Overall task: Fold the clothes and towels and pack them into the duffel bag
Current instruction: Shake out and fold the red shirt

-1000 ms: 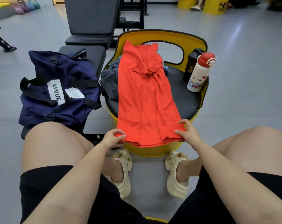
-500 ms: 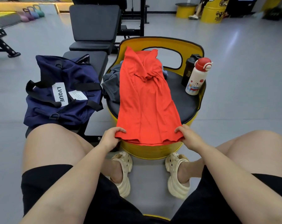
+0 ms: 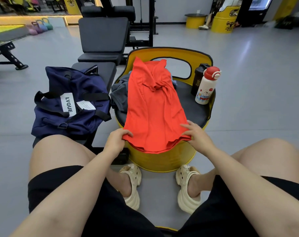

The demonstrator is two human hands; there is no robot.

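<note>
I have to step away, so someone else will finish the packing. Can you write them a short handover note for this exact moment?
Left hand grips the near-left hem corner of the red shirt. Right hand rests on the near-right hem, fingers fairly straight.
The shirt lies lengthwise on the yellow barrel seat, sides folded in. A grey garment is bunched beside it.
The navy duffel bag sits on a bench to the left; whether anything is inside it cannot be seen.
Left: finish folding the shirt, fold the grey garment, pack both.
</note>
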